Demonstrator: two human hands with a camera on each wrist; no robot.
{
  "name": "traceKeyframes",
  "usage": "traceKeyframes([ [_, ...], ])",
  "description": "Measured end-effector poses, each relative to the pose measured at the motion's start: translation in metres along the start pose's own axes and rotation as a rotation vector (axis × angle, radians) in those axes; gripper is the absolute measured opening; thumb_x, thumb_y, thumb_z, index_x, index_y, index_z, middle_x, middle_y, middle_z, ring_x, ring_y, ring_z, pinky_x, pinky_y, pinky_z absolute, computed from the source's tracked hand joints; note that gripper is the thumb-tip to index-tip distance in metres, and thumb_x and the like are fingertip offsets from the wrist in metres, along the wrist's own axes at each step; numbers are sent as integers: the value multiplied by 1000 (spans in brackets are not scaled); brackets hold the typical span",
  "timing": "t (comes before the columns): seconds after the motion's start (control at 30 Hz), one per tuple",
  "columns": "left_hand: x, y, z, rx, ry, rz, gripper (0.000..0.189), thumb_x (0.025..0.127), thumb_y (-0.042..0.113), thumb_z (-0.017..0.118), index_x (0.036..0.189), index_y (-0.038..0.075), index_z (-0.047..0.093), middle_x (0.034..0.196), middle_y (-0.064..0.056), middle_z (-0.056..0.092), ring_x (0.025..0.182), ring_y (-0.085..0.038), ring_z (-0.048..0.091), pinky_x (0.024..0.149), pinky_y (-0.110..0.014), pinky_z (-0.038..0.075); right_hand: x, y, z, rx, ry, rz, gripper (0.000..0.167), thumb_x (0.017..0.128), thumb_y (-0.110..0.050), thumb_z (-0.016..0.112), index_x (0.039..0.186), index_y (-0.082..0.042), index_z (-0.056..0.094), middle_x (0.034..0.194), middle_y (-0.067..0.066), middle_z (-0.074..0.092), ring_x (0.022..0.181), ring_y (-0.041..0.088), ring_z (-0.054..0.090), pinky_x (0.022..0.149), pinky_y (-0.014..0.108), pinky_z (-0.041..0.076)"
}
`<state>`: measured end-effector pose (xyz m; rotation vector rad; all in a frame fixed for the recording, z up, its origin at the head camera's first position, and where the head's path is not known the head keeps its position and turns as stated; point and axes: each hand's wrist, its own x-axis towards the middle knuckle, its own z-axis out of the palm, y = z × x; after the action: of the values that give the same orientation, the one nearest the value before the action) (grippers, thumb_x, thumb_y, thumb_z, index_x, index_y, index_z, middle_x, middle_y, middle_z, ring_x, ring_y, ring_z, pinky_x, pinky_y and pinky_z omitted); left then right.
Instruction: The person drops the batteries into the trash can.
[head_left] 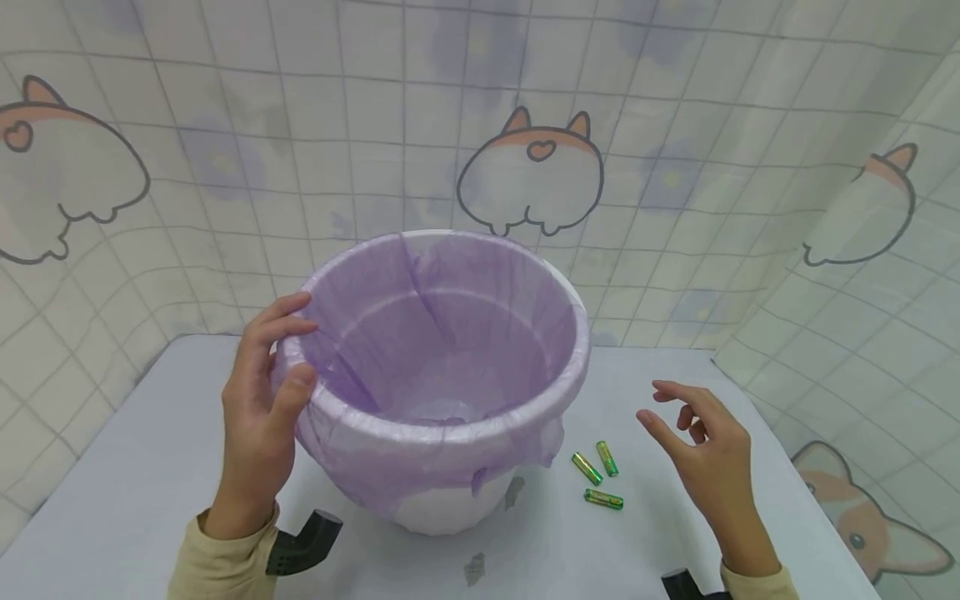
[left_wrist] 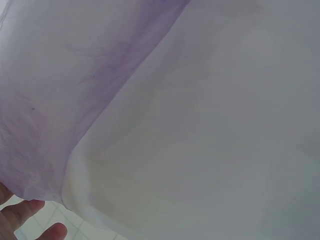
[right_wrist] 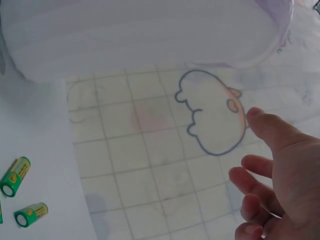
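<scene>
A white bin (head_left: 442, 508), lined with a thin purple bag (head_left: 450, 333) folded over its rim, tilts toward me on the table. My left hand (head_left: 258, 408) grips its rim at the left, the fingertips over the edge and the thumb against the front side. To the right of the bin, my right hand (head_left: 708, 454) hangs in the air with loosely bent fingers and holds nothing. Several green batteries lie between that hand and the bin, among them an upper one (head_left: 607, 458) and a lower one (head_left: 603, 499). The right wrist view shows a battery (right_wrist: 16, 176) at its left edge.
Behind the white table (head_left: 652, 533) hangs a grid-patterned curtain (head_left: 360, 150) with cartoon corgi prints. Two small grey patches, one of them a lower patch (head_left: 475, 569), mark the tabletop near the bin's base.
</scene>
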<state>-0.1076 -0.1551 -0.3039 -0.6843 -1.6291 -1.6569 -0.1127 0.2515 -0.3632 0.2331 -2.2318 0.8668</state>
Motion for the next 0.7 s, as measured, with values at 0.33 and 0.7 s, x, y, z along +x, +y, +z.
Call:
traceKeyframes([
  [0.33, -1, 0, 0, 7, 1, 1, 34, 89, 4, 50, 119, -12, 52, 142, -21, 45, 133, -33, 38, 100, -26, 39, -12, 21, 2, -19, -95, 47, 37, 75, -10, 81, 110, -14, 70, 92, 0, 67, 71, 0, 40, 60, 20, 33],
  [0.7, 0, -1, 1, -20, -1, -2, 34, 88, 2, 50, 119, -11, 53, 142, -20, 45, 135, -33, 36, 104, -26, 37, -27, 29, 7, -101, -185, 95, 39, 76, -19, 82, 113, -16, 69, 91, -5, 67, 70, 3, 41, 59, 17, 32],
])
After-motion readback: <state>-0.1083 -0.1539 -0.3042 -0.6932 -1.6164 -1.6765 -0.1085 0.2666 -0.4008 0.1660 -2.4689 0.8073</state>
